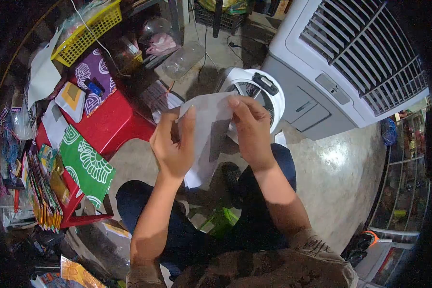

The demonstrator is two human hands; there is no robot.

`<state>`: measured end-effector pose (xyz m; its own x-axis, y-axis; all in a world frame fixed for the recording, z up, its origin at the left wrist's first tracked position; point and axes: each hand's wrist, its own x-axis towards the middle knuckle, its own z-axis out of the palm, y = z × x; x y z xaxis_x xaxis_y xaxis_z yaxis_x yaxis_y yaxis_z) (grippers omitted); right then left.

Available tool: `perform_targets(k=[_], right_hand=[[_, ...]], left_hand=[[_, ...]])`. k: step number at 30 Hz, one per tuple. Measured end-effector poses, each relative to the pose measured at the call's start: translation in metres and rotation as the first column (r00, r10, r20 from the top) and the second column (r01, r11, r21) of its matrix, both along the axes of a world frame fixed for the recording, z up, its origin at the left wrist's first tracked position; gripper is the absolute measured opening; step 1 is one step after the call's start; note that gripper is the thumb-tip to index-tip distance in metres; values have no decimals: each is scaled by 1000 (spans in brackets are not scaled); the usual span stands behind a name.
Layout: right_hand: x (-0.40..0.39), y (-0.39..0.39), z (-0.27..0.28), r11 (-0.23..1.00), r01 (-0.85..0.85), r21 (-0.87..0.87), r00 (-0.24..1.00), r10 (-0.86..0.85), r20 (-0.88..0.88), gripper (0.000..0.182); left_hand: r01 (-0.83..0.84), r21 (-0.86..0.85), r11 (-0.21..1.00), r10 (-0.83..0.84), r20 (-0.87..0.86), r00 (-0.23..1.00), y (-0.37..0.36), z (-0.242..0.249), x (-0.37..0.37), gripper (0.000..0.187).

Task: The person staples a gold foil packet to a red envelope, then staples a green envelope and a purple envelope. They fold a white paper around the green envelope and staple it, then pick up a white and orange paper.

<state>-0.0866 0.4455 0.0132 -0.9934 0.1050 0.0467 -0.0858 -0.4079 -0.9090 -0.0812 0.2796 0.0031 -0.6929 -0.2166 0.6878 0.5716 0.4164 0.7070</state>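
A thin white sheet of paper (207, 122) is stretched between my two hands above my lap, its lower end hanging down between my knees. My left hand (174, 139) pinches the sheet's left edge, thumb on the near face. At the upper right corner, my right hand (250, 127) grips the paper between thumb and fingers. The fingertips behind the sheet are partly hidden. Below the sheet a dark shoe shows in shadow.
On the left, a red plastic stool (111, 122) bears green patterned paper (89, 165), purple patterned paper (93, 77) and a yellow basket (89, 31). Ahead stand a round white fan (279, 103) and a large grey-white air cooler (312, 91). Shelving (401, 192) lines the right.
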Motion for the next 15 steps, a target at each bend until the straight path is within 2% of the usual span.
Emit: perform_targets(k=[5, 9, 12, 15], right_hand=[[0, 1, 0, 1000, 19, -3, 999, -19, 25, 29], [-4, 0, 2, 998, 26, -56, 998, -30, -63, 27], [1, -1, 10, 996, -85, 9, 996, 85, -34, 25], [3, 2, 5, 971, -205, 127, 979, 204, 15, 25]], left_hand=[[11, 24, 1000, -12, 25, 1000, 1, 2, 2, 14], [35, 61, 998, -39, 74, 997, 1, 0, 3, 14], [35, 48, 998, -43, 166, 985, -3, 4, 8, 13], [18, 86, 996, -31, 153, 988, -6, 6, 3, 14]])
